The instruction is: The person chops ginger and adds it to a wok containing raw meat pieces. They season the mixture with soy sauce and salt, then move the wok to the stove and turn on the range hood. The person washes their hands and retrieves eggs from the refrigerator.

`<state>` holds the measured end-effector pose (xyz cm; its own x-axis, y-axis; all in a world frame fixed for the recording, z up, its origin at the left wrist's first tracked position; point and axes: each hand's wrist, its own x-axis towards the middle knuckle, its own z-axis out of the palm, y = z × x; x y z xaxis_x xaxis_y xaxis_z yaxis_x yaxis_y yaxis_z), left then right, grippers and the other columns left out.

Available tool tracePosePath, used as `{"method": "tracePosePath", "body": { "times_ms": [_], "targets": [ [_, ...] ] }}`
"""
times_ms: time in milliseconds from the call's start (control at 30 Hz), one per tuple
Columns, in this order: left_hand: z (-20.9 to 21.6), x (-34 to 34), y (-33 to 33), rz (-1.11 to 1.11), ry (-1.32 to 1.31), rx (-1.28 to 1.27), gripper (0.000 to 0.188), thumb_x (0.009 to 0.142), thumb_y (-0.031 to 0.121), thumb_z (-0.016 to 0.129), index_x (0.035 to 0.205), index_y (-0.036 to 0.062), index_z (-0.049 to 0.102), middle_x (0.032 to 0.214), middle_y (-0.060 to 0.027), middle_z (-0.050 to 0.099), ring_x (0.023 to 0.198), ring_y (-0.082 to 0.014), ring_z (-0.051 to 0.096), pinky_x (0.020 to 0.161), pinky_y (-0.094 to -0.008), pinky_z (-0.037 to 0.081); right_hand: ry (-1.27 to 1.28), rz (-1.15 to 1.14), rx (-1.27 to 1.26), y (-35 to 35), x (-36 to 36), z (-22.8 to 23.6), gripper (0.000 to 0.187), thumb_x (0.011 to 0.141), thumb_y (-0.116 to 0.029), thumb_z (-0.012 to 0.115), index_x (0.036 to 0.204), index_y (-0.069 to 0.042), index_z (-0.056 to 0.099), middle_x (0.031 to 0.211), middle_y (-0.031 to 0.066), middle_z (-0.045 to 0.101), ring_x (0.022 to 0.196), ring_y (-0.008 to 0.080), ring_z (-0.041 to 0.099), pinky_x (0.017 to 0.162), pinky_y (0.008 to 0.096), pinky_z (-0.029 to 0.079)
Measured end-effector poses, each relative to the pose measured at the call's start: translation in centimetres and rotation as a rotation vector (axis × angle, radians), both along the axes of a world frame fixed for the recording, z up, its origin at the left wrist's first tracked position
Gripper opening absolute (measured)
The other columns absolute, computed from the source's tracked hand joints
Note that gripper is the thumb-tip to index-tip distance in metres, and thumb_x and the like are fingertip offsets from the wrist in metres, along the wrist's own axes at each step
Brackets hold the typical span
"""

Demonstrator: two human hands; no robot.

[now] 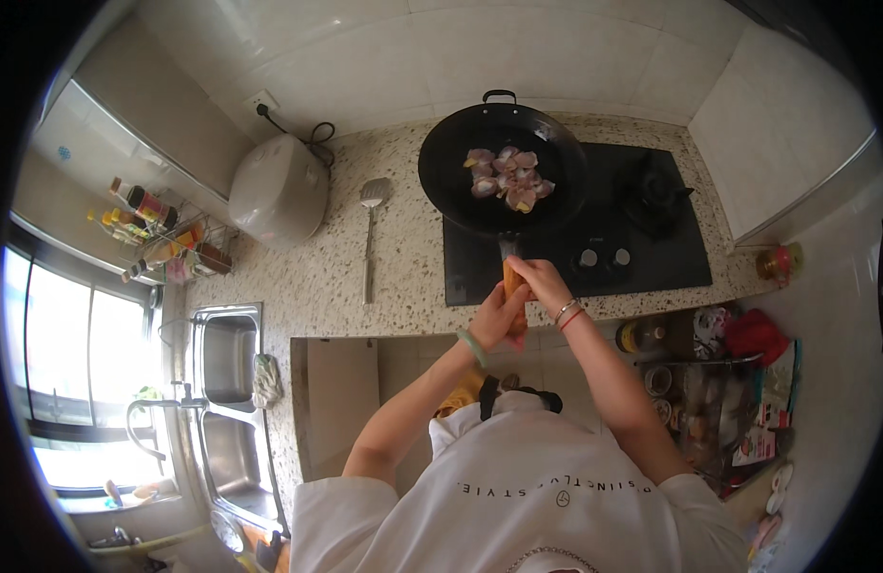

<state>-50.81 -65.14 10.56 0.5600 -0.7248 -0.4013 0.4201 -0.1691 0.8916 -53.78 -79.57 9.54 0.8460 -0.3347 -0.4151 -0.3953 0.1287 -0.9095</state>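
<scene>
A large black wok (441, 181) rests over the left side of the black gas hob (651, 248). Several pieces of pinkish raw meat (510, 177) lie in it. Its orange-brown handle (513, 277) points toward me. My left hand (497, 315) is closed round the handle from the left, nearer to my body. Just farther up, my right hand (542, 283) is closed on the same handle from the right. Something pink sticks out below my left hand. On the counter left of the wok lies a metal slotted turner (371, 224), which neither hand touches.
Left of the turner stands a pale rice cooker (281, 191). A bottle rack (198, 244) and a double sink (230, 358) with a draped cloth (267, 382) are farther left. A second burner (656, 191) and two knobs sit right of the wok. A loaded shelf (718, 420) is at lower right.
</scene>
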Motion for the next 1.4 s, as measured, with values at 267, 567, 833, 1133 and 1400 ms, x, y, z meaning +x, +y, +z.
{"method": "tracePosePath", "body": {
  "times_ms": [267, 567, 833, 1133, 1400],
  "targets": [
    [-1.2, -0.7, -0.5, -0.003, 0.039, 0.044, 0.043, 0.094, 0.041, 0.051, 0.105, -0.0007, 0.047, 0.075, -0.0084, 0.058, 0.053, -0.0166, 0.061, 0.040, -0.0293, 0.052, 0.005, 0.006, -0.094, -0.1, -0.8, 1.0, 0.053, 0.087, -0.049, 0.057, 0.063, -0.003, 0.060, 0.057, 0.0017, 0.054, 0.052, 0.0096, 0.052, 0.046, 0.0262, 0.041],
    [9.1, 3.0, 0.7, -0.055, -1.075, 0.195, 0.035, 0.092, 0.040, 0.053, 0.097, 0.0078, 0.067, 0.077, -0.0111, 0.067, 0.069, -0.0304, 0.064, 0.064, -0.0380, 0.050, -0.679, -0.158, -1.187, 0.2, 1.5, 17.8, 0.019, 0.092, -0.013, 0.052, 0.104, -0.005, 0.063, 0.097, 0.0114, 0.067, 0.088, 0.0287, 0.063, 0.074, 0.0374, 0.050],
    [15.9, 3.8, -1.6, 0.092, -0.869, -0.460, 0.031, 0.094, 0.016, 0.053, 0.120, -0.0003, 0.056, 0.114, -0.0148, 0.063, 0.108, -0.0231, 0.060, 0.092, -0.0304, 0.044, -1.005, -0.043, -1.792, 1.1, 4.3, 32.3, 0.045, 0.090, -0.025, 0.056, 0.130, -0.006, 0.048, 0.139, 0.0089, 0.044, 0.132, 0.0259, 0.037, 0.104, 0.0407, 0.033],
    [17.1, 3.0, -2.5, 0.039, -0.837, -0.437, 0.032, 0.094, 0.005, 0.050, 0.125, 0.0015, 0.053, 0.103, -0.0123, 0.068, 0.095, -0.0199, 0.065, 0.084, -0.0277, 0.047, -1.008, 0.088, -1.727, -1.0, 4.1, 33.4, 0.047, 0.089, -0.025, 0.057, 0.131, -0.008, 0.047, 0.141, 0.0090, 0.042, 0.130, 0.0252, 0.040, 0.104, 0.0415, 0.033],
    [15.9, 0.9, -4.1, 0.204, -0.720, -0.479, 0.042, 0.094, 0.012, 0.054, 0.134, 0.0030, 0.046, 0.138, -0.0132, 0.047, 0.123, -0.0221, 0.048, 0.100, -0.0309, 0.038, -0.955, -0.208, -2.249, -11.5, 3.8, 42.2, 0.050, 0.088, -0.025, 0.058, 0.133, -0.008, 0.045, 0.125, 0.0098, 0.051, 0.115, 0.0277, 0.049, 0.094, 0.0396, 0.039]
  ]
}}
